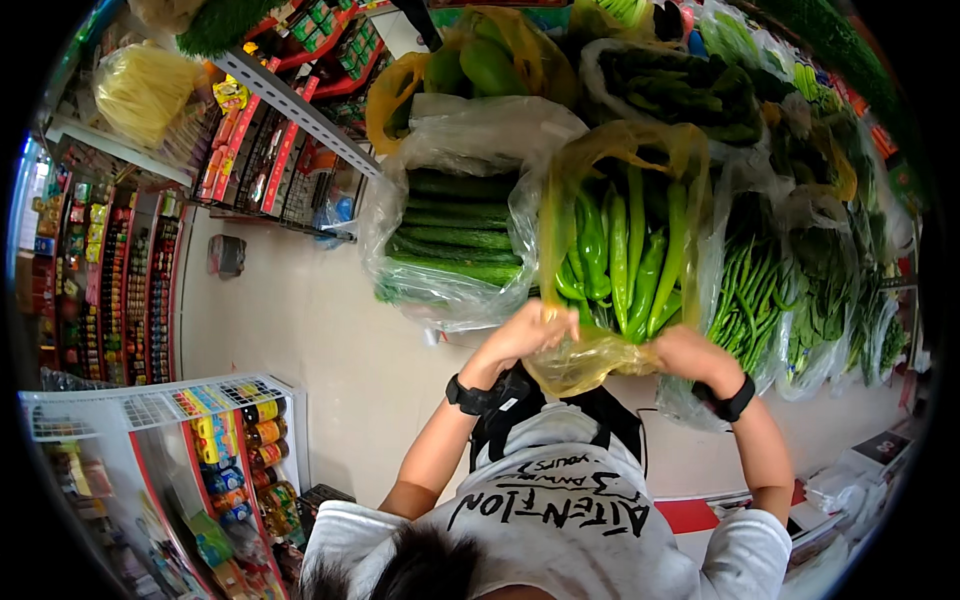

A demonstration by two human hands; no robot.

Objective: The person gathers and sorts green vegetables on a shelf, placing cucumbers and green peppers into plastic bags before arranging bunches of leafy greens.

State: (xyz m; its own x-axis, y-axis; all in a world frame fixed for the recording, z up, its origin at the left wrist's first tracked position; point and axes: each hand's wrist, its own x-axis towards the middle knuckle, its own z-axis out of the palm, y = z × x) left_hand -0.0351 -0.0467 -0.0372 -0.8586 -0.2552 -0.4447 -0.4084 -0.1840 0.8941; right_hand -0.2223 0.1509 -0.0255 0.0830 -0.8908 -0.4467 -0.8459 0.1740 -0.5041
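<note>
My left hand [531, 330] and my right hand [688, 351] each grip the near edge of a yellow plastic bag [581, 364], which is gathered between them. Long green peppers [630, 255] lie inside this bag, its mouth spread wide around them. To the left, cucumbers [457, 232] are stacked in a clear plastic bag [382, 217]. On the right are green beans [750, 300] in another clear bag. Both wrists wear black bands. The fingertips are partly blurred and hidden by the plastic.
Behind the peppers, dark leafy greens [675, 90] and large green vegetables [487, 67] sit in bags. More bagged greens [817, 277] line the right side. A grey perforated metal post [300, 112] and stocked shelves [116, 285] stand at left, with bottle shelves [266, 435] lower left.
</note>
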